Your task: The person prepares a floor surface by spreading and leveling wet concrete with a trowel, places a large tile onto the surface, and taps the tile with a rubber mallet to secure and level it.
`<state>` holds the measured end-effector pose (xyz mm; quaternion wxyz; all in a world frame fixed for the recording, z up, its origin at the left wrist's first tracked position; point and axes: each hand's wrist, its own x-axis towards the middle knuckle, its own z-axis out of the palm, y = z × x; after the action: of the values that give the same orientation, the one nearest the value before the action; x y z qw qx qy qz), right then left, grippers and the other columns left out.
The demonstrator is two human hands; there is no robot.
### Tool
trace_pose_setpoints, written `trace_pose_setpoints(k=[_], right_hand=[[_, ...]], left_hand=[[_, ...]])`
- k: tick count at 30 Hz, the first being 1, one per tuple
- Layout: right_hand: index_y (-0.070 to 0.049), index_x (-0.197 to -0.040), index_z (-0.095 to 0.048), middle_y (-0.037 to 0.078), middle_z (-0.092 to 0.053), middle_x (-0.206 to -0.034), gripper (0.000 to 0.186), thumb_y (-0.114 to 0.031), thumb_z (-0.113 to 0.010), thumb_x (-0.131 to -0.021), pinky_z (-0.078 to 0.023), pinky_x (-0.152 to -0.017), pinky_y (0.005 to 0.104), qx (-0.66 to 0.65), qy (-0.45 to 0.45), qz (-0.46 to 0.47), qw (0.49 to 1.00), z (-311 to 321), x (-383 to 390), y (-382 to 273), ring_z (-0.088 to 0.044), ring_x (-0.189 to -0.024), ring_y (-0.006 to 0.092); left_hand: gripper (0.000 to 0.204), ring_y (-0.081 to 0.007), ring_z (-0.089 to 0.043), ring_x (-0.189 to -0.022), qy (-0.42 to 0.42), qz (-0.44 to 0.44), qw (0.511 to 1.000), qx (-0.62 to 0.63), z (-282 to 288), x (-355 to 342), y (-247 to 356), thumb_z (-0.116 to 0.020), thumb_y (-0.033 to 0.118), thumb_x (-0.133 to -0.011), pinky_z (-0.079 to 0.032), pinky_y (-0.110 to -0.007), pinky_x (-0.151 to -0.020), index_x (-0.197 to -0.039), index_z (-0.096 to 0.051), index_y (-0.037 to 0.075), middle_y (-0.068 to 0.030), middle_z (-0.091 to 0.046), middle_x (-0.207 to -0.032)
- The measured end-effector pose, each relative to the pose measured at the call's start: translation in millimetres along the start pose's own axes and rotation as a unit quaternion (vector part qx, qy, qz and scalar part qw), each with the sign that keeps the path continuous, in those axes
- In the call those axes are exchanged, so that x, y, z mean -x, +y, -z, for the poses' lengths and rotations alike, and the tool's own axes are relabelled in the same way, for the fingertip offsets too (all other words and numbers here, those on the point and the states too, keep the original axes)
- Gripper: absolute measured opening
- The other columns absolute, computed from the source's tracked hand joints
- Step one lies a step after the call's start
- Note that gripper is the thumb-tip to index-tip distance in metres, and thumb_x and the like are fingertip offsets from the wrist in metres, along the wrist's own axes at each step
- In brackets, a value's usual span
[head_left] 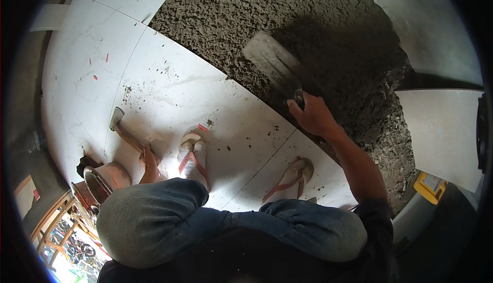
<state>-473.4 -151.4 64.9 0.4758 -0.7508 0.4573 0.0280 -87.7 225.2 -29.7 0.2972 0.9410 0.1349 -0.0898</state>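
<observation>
Head view, from my remote station. I see the right hand (314, 114) closed around the handle of a trowel (272, 57), thumb and fingers wrapped tight. The blade, slightly blurred, is over the mortar (226, 21), close to its straight edge with the tiles (241, 129); I cannot tell whether it touches. The left hand (150, 166) is curled about the handle end of a hammer (127, 135), whose head points up-left over the tiles.

Surface: mortar rough and grey, shadowed near the right hand, crumbly at its right side. Tiles pale, veined, strewn with crumbs and a few red chips (203, 127). Both sandals (307, 168) stand on them.

Room: buckets (115, 174) just beside the left knee; at right, a pale slab (441, 134) and, near it, a yellow object (425, 188). Lower left, a wooden frame (49, 216) before a bright, cluttered area.
</observation>
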Motion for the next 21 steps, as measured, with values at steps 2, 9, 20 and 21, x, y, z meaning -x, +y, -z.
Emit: trace_pose_setpoints(k=[2, 9, 20, 21], right_hand=[[0.007, -0.097, -0.059, 0.026, -0.065, -0.079, 0.047, -0.039, -0.057, -0.088, -0.052, -0.070, 0.0446, 0.079, -0.055, -0.025, 0.995, -5, -4, -8, -0.064, -0.077, 0.0430], [0.008, -0.095, -0.059, 0.028, -0.064, -0.087, 0.049, -0.040, -0.055, -0.089, -0.051, -0.075, 0.0448, 0.062, -0.016, -0.032, 0.997, -9, -23, -15, -0.064, -0.085, 0.0429], [0.005, -0.093, -0.061, 0.028, -0.065, -0.089, 0.048, -0.042, -0.055, -0.087, -0.051, -0.079, 0.0452, 0.072, 0.017, -0.096, 0.993, 15, -14, 23, -0.064, -0.086, 0.0408], [0.005, -0.092, -0.062, 0.028, -0.065, -0.089, 0.049, -0.043, -0.055, -0.088, -0.051, -0.079, 0.0454, 0.049, 0.084, -0.096, 0.991, 33, -21, 33, -0.064, -0.085, 0.0405]], left_hand=[[0.035, -0.0250, -0.055, -0.053, 0.000, -0.010, 1.000, -0.013, -2, -5, -1, -0.060, 0.035, -0.084, -0.043, -0.036, -0.048, -0.090, -0.058, 0.000, -0.0127, -0.056, -0.072], [0.032, -0.0288, -0.057, -0.060, 0.105, -0.333, 0.909, -0.228, 12, -12, 18, -0.056, 0.033, -0.086, -0.044, -0.038, -0.052, -0.092, -0.058, 0.002, -0.0154, -0.058, -0.080], [0.015, -0.0255, -0.059, -0.059, -0.605, -0.586, 0.539, 0.021, -13, 119, 71, -0.069, 0.011, -0.072, -0.047, -0.035, -0.056, -0.083, -0.060, 0.009, -0.0090, -0.059, -0.066], [0.016, -0.0260, -0.060, -0.060, -0.565, -0.643, 0.516, -0.030, -14, 123, 73, -0.070, 0.013, -0.071, -0.047, -0.036, -0.057, -0.083, -0.060, 0.009, -0.0089, -0.060, -0.067]])
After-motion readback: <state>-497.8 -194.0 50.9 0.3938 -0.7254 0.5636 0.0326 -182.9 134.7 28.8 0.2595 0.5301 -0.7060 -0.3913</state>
